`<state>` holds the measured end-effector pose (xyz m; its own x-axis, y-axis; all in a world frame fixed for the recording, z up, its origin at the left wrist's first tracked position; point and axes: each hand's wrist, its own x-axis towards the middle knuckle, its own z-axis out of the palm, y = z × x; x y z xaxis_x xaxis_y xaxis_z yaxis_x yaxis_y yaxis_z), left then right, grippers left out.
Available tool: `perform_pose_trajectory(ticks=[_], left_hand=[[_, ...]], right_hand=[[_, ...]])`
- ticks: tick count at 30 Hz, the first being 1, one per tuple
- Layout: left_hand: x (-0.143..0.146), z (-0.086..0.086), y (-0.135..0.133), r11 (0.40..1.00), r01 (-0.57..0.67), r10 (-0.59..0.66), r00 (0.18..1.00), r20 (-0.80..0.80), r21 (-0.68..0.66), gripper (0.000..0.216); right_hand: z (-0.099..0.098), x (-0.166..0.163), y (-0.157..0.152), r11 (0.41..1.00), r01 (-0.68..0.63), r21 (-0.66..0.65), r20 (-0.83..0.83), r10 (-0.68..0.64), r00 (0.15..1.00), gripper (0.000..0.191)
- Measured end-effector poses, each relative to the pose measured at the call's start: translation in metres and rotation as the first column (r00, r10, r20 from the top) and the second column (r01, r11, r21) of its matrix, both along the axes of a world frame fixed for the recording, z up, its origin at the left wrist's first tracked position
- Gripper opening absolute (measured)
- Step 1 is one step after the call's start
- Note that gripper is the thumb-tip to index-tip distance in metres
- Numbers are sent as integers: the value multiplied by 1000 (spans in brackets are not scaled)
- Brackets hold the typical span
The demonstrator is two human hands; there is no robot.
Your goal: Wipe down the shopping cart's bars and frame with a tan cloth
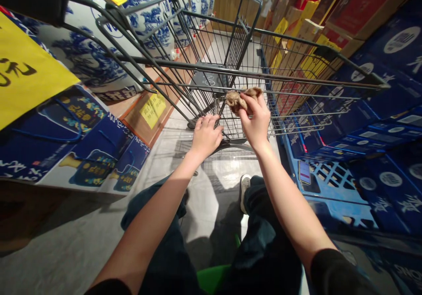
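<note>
A shopping cart of dark wire stands directly in front of me. Between the fingers of my right hand is a crumpled brown cloth, pressed against the wires of the cart's near side. Lower and to the left, my left hand is at the cart's lower near edge. Its fingers are slightly bent and apart, and nothing shows in them. Whether they touch the wires I cannot tell.
Large blue-and-white jars line a wooden ledge on the left, above blue boxes. On the right, blue cartons are stacked by a blue plastic pallet with a phone on it. Below me is a green seat.
</note>
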<state>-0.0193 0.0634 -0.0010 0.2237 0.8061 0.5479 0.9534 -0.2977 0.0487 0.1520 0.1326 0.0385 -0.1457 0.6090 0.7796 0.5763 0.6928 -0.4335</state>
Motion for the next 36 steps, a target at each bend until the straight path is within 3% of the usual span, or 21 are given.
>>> perform_pose_trajectory(ticks=[6, 9, 14, 21, 24, 27, 29, 34, 36], left_hand=[[-2, 1, -1, 1000, 2, -2, 1000, -15, -2, 21], [-1, 0, -1, 1000, -4, 4, 1000, -23, 28, 20], [-1, -2, -1, 999, -30, 31, 999, -31, 29, 19], [-3, -4, -2, 998, -5, 7, 999, -45, 57, 17], [-2, -6, -2, 997, -7, 10, 999, -41, 72, 16], [-2, -7, -3, 997, -11, 14, 999, -40, 75, 15], [-2, -7, -3, 997, -17, 20, 999, -39, 71, 15], [-3, -6, -5, 998, -3, 6, 999, -43, 55, 15], [-3, -6, -5, 998, -2, 5, 999, -44, 61, 15]], right_hand=[[-27, 9, -3, 981, 135, -137, 114, -120, 986, 17], [-17, 6, -2, 984, 125, -129, 104, -112, 988, 17], [-1, -4, 4, 1000, 8, 15, 32, -8, 999, 30], [-49, 6, 4, 993, 113, -41, 34, -112, 993, 22], [-37, 4, -2, 990, 118, -72, 46, -115, 992, 22], [-13, -1, -5, 998, 62, -16, 39, -61, 997, 27], [-10, -4, -5, 999, 24, 33, 13, -24, 1000, 33], [-43, -3, 1, 997, 82, -7, -46, -82, 996, 26], [-44, 0, -1, 995, 95, -44, -36, -96, 995, 23]])
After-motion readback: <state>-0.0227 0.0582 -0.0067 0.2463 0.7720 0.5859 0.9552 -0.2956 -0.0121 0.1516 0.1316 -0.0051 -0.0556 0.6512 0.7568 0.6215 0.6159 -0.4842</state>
